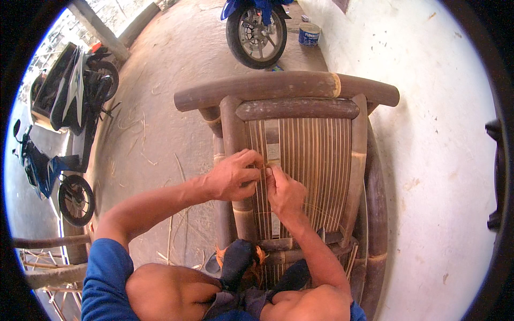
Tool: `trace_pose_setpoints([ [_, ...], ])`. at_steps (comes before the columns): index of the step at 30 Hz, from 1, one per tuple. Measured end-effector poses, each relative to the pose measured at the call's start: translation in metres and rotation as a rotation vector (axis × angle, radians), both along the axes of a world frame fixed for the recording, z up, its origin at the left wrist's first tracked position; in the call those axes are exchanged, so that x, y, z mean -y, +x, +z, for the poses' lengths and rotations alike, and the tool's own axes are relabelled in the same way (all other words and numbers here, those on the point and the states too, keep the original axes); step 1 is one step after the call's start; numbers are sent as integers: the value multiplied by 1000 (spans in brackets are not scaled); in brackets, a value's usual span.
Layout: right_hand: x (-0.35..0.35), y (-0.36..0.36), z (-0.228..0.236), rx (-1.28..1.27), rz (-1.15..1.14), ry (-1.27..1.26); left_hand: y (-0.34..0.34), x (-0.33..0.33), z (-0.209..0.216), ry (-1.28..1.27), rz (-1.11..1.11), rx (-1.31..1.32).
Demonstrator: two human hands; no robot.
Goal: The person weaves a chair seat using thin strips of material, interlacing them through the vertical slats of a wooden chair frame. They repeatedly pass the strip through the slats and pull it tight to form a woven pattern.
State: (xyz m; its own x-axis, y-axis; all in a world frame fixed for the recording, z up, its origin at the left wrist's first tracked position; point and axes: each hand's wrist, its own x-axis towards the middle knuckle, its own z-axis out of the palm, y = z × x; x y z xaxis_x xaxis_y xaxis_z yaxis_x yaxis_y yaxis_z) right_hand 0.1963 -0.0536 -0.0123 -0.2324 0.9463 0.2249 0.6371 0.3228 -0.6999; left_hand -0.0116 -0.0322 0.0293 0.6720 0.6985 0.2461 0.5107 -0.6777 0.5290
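My left hand (pixel 235 175) and right hand (pixel 286 193) nearly met, frame centre, over brown slatted bamboo panel (pixel 316 160); fingers (pixel 250 174) curled inward, couldn't tell if gripping.

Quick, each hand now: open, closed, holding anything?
Left hand: fingers curled at the bamboo slats; whether holding anything, can't tell.
Right hand: fingers bent beside it; hold can't be told.

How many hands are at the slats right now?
2: the left hand over the left side of the slats, the right hand beside it, slightly lower in view; no others show.
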Motion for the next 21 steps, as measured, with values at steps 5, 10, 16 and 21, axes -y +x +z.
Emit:
trace_pose_setpoints([
  [5, 26, 24, 63, -260, 255, 84, -15, 11, 12, 53, -46, 57],
  [10, 57, 44, 129, -324, 605, 96, -14, 3, 8, 134, -6, 2],
  [16, 62, 85, 179, -496, 626, 50, 6, -40, -9, 255, -41, -309],
  [21, 61, 83, 165, -840, 535, -91, 25, -58, -9, 178, -133, -556],
])
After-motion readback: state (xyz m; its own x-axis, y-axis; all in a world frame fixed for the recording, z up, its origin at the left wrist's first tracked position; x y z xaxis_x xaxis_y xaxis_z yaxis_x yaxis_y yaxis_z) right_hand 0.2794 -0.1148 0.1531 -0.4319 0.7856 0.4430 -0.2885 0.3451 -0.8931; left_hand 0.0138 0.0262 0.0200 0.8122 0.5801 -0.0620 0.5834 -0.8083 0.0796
